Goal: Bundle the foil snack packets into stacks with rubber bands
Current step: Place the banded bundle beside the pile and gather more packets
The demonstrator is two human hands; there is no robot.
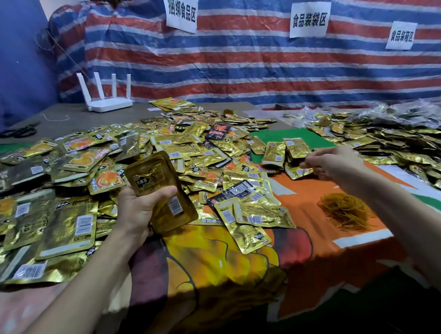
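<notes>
You stand in a makeshift food-packing workshop: paper zone signs (309, 19) hang on the striped tarpaulin (235, 65), and below it heaped foil snack packets (163, 144) cover the table (73, 115).

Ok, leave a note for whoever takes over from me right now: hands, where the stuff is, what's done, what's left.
Left hand grips a stack of packets; no band visible on it.
Right hand looks empty, reaching toward a few set-aside stacks; whether they are banded is too small to tell.
Rubber bands lie heaped on the orange cloth near the right forearm.
Left to do: band the held stack, then work through the big loose heap.
</notes>
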